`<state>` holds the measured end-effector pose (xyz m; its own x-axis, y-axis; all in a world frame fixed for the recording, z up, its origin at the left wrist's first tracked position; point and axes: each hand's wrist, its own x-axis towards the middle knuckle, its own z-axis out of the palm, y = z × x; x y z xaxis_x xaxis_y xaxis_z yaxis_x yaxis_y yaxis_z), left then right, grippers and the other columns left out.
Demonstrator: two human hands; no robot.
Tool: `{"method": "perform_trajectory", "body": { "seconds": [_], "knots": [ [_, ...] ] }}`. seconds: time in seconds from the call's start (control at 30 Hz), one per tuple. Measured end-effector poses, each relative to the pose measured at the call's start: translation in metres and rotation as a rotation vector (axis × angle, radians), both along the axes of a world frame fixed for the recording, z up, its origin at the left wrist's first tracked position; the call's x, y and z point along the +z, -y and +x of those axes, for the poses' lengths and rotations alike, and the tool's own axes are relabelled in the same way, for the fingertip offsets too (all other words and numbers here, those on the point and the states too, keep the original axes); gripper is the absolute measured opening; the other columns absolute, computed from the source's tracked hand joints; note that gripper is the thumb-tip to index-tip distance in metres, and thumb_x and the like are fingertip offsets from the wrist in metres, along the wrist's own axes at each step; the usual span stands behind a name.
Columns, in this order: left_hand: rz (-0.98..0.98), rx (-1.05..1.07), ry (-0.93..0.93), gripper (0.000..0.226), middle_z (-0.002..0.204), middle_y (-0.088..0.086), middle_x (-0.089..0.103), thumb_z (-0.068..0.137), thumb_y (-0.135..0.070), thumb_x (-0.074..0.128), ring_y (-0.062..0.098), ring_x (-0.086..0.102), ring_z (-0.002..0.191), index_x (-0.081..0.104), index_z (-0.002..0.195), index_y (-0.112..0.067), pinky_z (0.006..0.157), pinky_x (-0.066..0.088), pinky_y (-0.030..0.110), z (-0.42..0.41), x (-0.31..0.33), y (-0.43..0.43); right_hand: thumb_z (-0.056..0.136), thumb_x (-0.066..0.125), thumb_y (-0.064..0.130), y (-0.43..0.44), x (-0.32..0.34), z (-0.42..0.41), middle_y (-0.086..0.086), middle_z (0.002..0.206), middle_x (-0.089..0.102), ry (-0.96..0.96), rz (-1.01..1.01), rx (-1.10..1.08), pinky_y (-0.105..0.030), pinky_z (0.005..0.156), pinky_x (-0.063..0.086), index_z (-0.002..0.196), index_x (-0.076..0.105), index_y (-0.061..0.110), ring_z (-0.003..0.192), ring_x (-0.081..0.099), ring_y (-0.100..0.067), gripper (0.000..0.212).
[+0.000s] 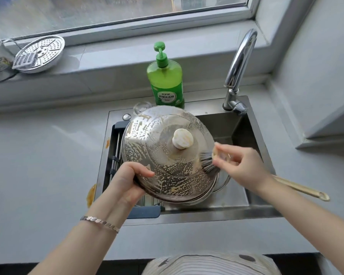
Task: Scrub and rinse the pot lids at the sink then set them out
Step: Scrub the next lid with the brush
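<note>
A pale grey worktop (38,155) runs under a window (127,8), with a square steel sink (207,215) set into it at the middle of the frame.

The lid (167,155) is held tilted over the sink, a wide shallow dome of polished steel streaked with yellowish suds, with a smooth cream knob (182,138) at its centre. The left hand (125,183) grips its lower left rim, the fingers (142,172) wrapped round the edge. The right hand (244,165) pinches a brush (209,161) close to its dark, stiff bristles, fingers (224,149) curled round it. The long, pale, wood-like handle runs out towards the lower right. The bristles touch the lid's lower right edge.

The likeliest mishap is a slip. The rim is thin, wet and soapy and held at one point only, so a firm stroke on the far side could twist it out of the grip and drop it into the basin. A second metal rim shows just below the lid, lid or pot I cannot tell, and a dropped lid would strike it. The long handle sticks out past the wrist and could catch on the sink edge. Suds could also splash onto the worktop, where brown stains (91,192) already mark the left side.

At upper centre stands a glossy green plastic soap bottle (166,82), with a curved chrome tap (239,64) to its right. A perforated metal steamer plate (41,53) leans on the sill at upper left.
</note>
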<state>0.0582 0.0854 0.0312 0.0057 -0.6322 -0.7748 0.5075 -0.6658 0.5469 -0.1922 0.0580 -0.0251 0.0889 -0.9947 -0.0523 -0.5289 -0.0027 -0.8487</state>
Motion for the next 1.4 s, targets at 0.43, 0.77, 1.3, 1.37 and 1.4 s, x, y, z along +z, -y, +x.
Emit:
{"method": "perform_trajectory", "body": {
  "seconds": [0.43,0.77,1.3,1.37,1.4],
  "knots": [
    [0.043,-0.094,0.064,0.055,0.104,0.02,0.057,0.048,0.013,0.039,0.036,0.058,0.089,0.045,0.101,-0.001,0.095,0.042,0.045,0.005,-0.004,0.001,0.078,0.072,0.021,0.03,-0.002,-0.02,0.005,0.102,0.07,0.04,0.204,-0.104,-0.025,0.092,0.048,0.112,0.068,0.016,0.094,0.062,-0.003,0.034],
    [-0.451,-0.396,0.578,0.02,0.086,0.003,0.074,0.077,0.001,0.07,0.019,0.071,0.083,0.067,0.084,-0.017,0.073,0.058,0.034,-0.069,-0.003,0.064,0.078,0.07,0.033,0.06,-0.034,-0.067,-0.003,0.097,0.068,-0.052,0.383,-0.303,-0.041,0.09,0.05,0.109,0.068,0.02,0.094,0.061,-0.019,0.034],
    [-0.584,-1.174,1.173,0.039,0.127,0.006,0.06,0.093,-0.003,0.044,0.022,0.052,0.119,0.055,0.128,-0.013,0.099,0.031,0.02,-0.15,-0.17,0.081,0.082,0.065,0.031,0.062,-0.071,-0.091,0.003,0.091,0.068,0.061,0.486,-0.398,-0.038,0.083,0.053,0.111,0.067,0.017,0.079,0.058,-0.015,0.032],
    [-0.591,-1.188,1.145,0.043,0.128,0.004,0.059,0.091,-0.001,0.044,0.021,0.052,0.119,0.055,0.13,-0.017,0.099,0.031,0.019,-0.157,-0.178,0.082,0.082,0.064,0.033,0.065,-0.073,-0.095,0.0,0.094,0.067,0.059,0.483,-0.393,-0.036,0.083,0.052,0.108,0.067,0.021,0.081,0.057,-0.016,0.028],
    [-0.604,-1.177,1.125,0.046,0.127,0.003,0.06,0.09,0.0,0.045,0.021,0.053,0.118,0.055,0.13,-0.019,0.099,0.032,0.019,-0.163,-0.18,0.082,0.082,0.064,0.034,0.066,-0.074,-0.097,0.0,0.092,0.066,0.052,0.476,-0.379,-0.035,0.081,0.051,0.103,0.066,0.025,0.079,0.056,-0.017,0.023]
  ]
}}
